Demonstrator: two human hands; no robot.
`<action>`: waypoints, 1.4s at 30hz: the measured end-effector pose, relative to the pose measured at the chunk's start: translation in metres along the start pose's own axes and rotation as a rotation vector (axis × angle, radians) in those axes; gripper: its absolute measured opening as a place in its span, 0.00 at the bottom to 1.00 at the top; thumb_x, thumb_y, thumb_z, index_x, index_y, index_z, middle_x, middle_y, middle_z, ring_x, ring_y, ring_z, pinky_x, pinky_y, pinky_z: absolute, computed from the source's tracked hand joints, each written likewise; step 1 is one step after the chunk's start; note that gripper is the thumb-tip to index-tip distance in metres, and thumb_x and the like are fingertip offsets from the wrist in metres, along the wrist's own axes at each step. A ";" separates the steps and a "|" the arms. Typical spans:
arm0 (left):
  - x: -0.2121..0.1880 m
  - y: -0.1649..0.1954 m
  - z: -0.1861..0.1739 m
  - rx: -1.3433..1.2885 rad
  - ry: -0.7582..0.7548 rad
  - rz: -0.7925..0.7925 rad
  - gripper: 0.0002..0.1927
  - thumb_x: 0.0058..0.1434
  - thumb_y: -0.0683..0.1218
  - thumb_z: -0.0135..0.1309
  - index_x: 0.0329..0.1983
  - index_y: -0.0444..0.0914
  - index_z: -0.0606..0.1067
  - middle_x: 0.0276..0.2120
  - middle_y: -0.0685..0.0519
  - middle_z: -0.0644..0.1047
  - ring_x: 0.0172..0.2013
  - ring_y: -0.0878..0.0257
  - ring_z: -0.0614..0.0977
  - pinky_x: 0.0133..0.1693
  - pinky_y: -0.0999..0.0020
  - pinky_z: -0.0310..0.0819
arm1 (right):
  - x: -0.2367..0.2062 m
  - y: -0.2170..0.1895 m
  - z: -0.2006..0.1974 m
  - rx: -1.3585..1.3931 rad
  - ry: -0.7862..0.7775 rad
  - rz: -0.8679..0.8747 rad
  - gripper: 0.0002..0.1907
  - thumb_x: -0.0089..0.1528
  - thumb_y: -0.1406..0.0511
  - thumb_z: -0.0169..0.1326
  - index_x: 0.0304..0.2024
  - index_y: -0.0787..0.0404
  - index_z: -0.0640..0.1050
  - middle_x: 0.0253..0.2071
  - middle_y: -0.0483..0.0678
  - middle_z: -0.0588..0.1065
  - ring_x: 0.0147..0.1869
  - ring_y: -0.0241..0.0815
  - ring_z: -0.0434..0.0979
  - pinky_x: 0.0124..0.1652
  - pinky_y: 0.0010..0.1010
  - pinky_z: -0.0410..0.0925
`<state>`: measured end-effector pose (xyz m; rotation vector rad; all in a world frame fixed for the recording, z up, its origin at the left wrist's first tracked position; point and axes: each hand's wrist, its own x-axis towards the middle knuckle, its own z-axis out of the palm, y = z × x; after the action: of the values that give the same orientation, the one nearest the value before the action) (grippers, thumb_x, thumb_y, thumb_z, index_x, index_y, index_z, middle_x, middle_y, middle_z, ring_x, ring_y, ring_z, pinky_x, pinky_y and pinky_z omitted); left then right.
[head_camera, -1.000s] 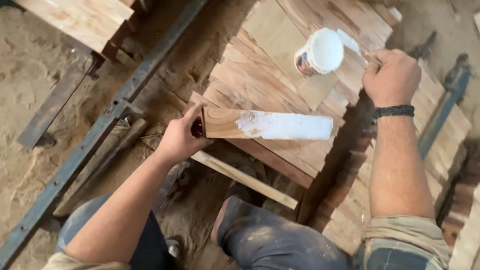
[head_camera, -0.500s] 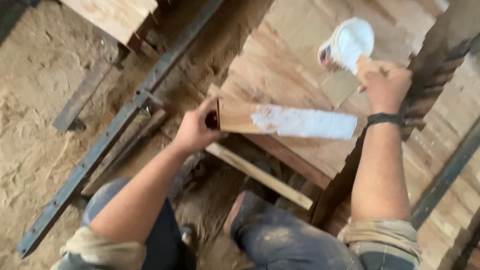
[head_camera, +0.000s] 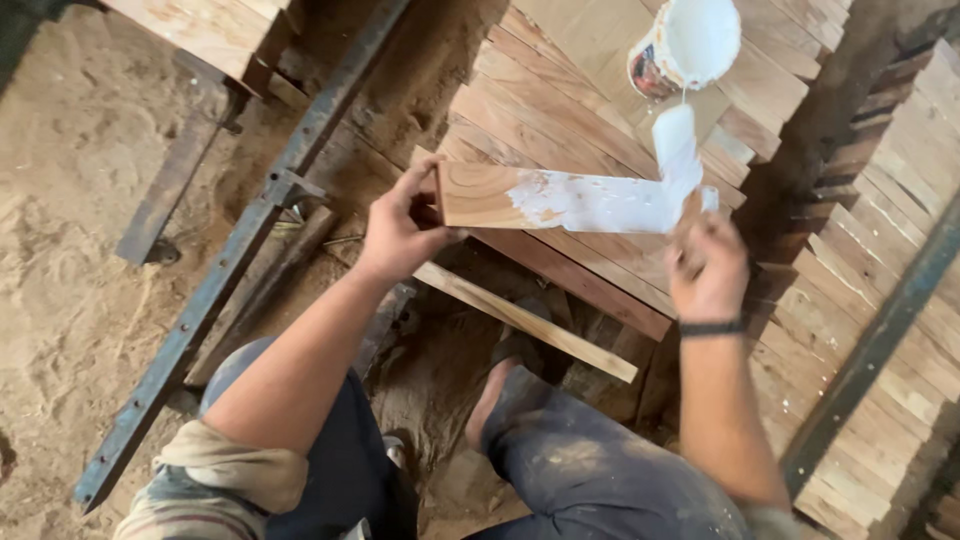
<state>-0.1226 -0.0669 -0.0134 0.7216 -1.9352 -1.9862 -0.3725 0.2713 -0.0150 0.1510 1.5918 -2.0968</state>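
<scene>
Now left hand (head_camera: 400, 235) gripping wood piece (head_camera: 480, 195), right hand (head_camera: 708, 265) spreading white glue (head_camera: 610, 205)

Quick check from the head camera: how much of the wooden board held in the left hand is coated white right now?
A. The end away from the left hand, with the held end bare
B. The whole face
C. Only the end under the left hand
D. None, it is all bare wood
A: the wooden board shows bare grain where the left hand holds it, and white coating covers the rest toward the right hand.
</scene>
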 end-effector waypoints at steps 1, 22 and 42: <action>0.001 0.001 0.002 -0.007 -0.009 0.016 0.46 0.48 0.35 0.69 0.71 0.40 0.64 0.45 0.53 0.82 0.43 0.68 0.84 0.47 0.71 0.82 | -0.019 0.011 0.008 -0.076 -0.092 -0.068 0.05 0.65 0.71 0.52 0.43 0.59 0.74 0.34 0.50 0.75 0.29 0.39 0.72 0.28 0.27 0.67; -0.008 0.012 0.020 0.069 -0.069 0.173 0.47 0.54 0.36 0.66 0.75 0.38 0.58 0.44 0.45 0.82 0.41 0.63 0.85 0.47 0.68 0.81 | -0.115 0.057 0.071 -1.065 -0.145 -0.721 0.25 0.61 0.72 0.61 0.62 0.59 0.78 0.49 0.53 0.74 0.43 0.45 0.75 0.41 0.32 0.71; -0.008 0.000 0.030 -0.165 -0.056 0.111 0.52 0.59 0.34 0.64 0.79 0.35 0.46 0.56 0.43 0.80 0.54 0.65 0.81 0.57 0.67 0.78 | -0.139 0.032 0.130 -1.133 -0.474 -0.888 0.24 0.62 0.73 0.59 0.62 0.64 0.77 0.53 0.54 0.70 0.49 0.47 0.75 0.48 0.34 0.71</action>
<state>-0.1320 -0.0372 -0.0131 0.5115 -1.7730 -2.0872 -0.2104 0.1892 0.0502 -1.5123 2.4387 -1.1483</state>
